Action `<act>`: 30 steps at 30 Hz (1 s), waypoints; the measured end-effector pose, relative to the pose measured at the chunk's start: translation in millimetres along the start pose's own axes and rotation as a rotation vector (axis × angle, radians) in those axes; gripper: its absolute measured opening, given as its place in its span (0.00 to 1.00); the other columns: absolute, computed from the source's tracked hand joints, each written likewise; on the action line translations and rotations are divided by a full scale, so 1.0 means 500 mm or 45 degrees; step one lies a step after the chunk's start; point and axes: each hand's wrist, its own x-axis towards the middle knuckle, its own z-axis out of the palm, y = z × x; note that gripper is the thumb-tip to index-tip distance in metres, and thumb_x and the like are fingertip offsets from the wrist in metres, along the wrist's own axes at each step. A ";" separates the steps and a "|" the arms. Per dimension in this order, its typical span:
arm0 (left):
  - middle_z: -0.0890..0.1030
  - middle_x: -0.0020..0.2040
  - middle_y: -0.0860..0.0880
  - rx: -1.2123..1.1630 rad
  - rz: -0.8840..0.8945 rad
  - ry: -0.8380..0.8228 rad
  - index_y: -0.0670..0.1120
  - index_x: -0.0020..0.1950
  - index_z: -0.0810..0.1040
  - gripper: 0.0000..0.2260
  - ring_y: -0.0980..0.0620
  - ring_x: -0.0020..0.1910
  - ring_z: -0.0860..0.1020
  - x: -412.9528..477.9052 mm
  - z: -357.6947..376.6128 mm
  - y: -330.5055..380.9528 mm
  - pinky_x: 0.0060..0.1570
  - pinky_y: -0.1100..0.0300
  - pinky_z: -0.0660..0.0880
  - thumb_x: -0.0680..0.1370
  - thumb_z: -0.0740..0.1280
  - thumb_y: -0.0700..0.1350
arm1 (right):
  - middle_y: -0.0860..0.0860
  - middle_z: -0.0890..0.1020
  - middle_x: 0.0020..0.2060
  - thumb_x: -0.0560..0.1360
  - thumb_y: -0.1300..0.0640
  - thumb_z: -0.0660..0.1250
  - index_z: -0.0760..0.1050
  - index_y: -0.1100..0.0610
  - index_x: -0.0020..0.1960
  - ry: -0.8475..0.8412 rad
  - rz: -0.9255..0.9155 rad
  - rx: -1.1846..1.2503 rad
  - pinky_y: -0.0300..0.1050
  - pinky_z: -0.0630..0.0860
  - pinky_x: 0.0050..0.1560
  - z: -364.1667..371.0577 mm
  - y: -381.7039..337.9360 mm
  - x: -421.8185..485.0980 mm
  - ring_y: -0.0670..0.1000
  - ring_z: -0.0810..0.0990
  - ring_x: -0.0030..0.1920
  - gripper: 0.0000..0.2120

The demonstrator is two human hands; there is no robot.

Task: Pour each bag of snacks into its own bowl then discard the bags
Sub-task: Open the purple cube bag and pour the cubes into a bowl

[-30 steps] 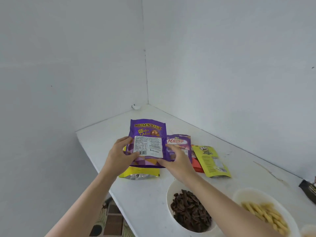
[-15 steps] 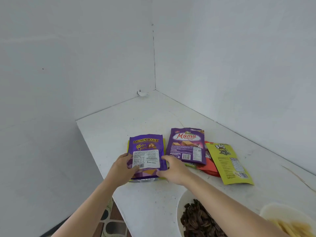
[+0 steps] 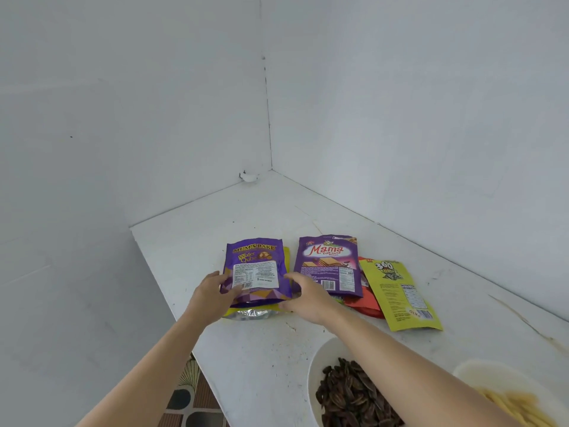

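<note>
the purple foil wafer bag lies flat on a yellow bag with a silver end on the white table. its long axis runs away from the person, top edge far. the left hand pinches its lower left edge and the right hand its lower right corner. the 2 hands are equally near, so any lift likely starts at the near end.

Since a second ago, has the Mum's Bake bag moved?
Yes. The Mum's Bake bag has come down toward the table: it was held up, overlapping the Mama bag; now it lies on the yellow bag, clear to the Mama bag's left.
</note>
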 end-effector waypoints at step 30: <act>0.80 0.39 0.53 -0.534 1.237 -0.473 0.55 0.47 0.80 0.04 0.54 0.38 0.77 -0.484 0.325 0.645 0.45 0.63 0.74 0.80 0.70 0.45 | 0.46 0.82 0.41 0.76 0.62 0.71 0.78 0.53 0.48 1.657 -0.184 -0.125 0.25 0.69 0.44 -0.407 0.212 -0.794 0.45 0.80 0.44 0.05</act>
